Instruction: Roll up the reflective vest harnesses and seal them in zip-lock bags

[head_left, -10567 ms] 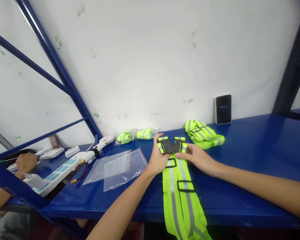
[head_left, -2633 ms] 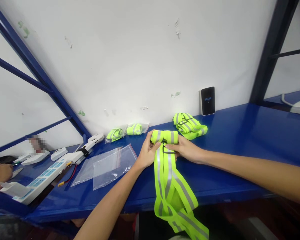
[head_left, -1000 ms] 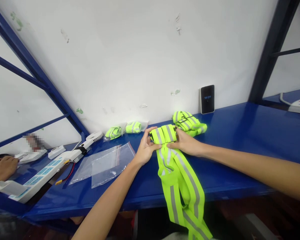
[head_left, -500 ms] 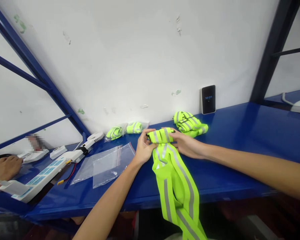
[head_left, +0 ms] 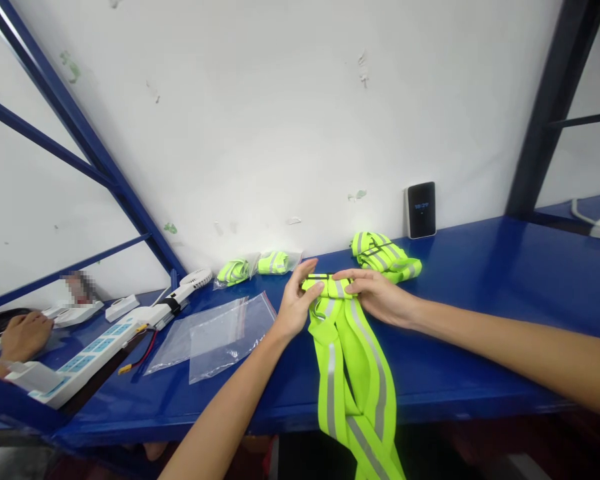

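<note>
The left hand (head_left: pixel 297 303) and right hand (head_left: pixel 380 297) meet at the top of a neon-yellow reflective strap vest (head_left: pixel 330 393), pinching its folded end between them. The left hand is half curled, its thumb and fingers on the near side of the fold, while the right hand lies almost flat, its fingers reaching across the top. The vest looks light, soft and limp, a webbing that would drape and slide rather than hold a shape, so the gathered fold seems the surest place to grip it. Its grey-striped straps hang from the hands over the edge of the blue steel table (head_left: pixel 480 300) and drop out of sight below the frame. Just left of the hands lies a clear zip bag (head_left: pixel 233 333), flat on the table. Beyond them sits a bundled reflective vest (head_left: pixel 385 257), and two bagged vest bundles (head_left: pixel 275 263) lie near the white wall (head_left: pixel 260 120). A black digital display (head_left: pixel 421 210) stands against that wall. Far left, a co-worker's hand (head_left: pixel 25 337) rests near a white power strip (head_left: pixel 93 357).
</note>
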Demonstrator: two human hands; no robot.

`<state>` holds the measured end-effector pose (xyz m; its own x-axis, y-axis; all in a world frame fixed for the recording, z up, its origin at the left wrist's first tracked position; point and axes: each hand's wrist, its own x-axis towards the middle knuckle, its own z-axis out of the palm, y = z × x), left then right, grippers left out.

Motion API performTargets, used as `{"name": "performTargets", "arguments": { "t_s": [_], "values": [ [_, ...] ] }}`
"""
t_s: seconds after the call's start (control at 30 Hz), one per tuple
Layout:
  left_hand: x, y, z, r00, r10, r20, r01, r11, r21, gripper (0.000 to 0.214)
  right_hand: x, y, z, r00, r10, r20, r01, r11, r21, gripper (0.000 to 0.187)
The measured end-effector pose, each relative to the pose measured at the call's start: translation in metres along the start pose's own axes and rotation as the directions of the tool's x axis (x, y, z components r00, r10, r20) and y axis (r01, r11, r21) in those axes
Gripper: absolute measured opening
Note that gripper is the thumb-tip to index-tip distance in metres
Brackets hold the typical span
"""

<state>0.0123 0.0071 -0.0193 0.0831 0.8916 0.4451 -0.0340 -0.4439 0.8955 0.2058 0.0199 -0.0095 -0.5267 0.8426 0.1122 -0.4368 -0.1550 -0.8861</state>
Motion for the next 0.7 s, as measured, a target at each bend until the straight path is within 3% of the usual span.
{"name": "performTargets", "arguments": {
  "t_s": [0.07, 0.1, 0.2, 0.3, 0.4, 0.5, 0.57, 0.7],
  "values": [
    [0.001, 0.001, 0.002, 0.993, -0.106, -0.043, 0.101, 0.989, -0.108, 0.072, 0.0, 0.0, 0.001, 1.0, -0.026, -0.017, 0.025, 0.999, -0.028, 0.026],
    [0.001, 0.001, 0.003, 0.984, -0.177, -0.025, 0.17, 0.971, -0.168, 0.077, 0.0, 0.0, 0.0, 0.999, -0.044, -0.024, 0.043, 0.998, -0.054, 0.027],
    [0.0, 0.004, 0.006, 0.938, -0.327, 0.115, 0.346, 0.901, -0.261, 0.06, 0.001, 0.002, -0.005, 0.99, -0.141, -0.021, 0.134, 0.969, -0.207, 0.029],
    [-0.001, 0.004, 0.006, 0.932, -0.326, 0.155, 0.358, 0.892, -0.277, 0.048, 0.004, 0.004, -0.012, 0.97, -0.243, 0.014, 0.23, 0.898, -0.374, 0.022],
    [-0.001, 0.003, 0.005, 0.945, -0.277, 0.171, 0.315, 0.912, -0.264, 0.051, 0.003, 0.001, -0.014, 0.964, -0.263, 0.035, 0.252, 0.868, -0.428, 0.019],
    [-0.002, 0.0, 0.004, 0.948, -0.235, 0.213, 0.284, 0.929, -0.239, 0.055, 0.0, -0.004, -0.01, 0.973, -0.23, -0.009, 0.212, 0.912, -0.352, 0.063],
    [-0.002, -0.002, 0.004, 0.948, -0.227, 0.223, 0.277, 0.934, -0.228, 0.059, -0.003, -0.006, -0.006, 0.989, -0.141, -0.041, 0.127, 0.962, -0.242, 0.086],
    [-0.005, -0.008, 0.007, 0.955, -0.231, 0.185, 0.27, 0.935, -0.229, 0.071, -0.003, -0.005, 0.0, 0.998, 0.033, -0.054, -0.034, 0.999, -0.011, 0.073]
  ]
}}
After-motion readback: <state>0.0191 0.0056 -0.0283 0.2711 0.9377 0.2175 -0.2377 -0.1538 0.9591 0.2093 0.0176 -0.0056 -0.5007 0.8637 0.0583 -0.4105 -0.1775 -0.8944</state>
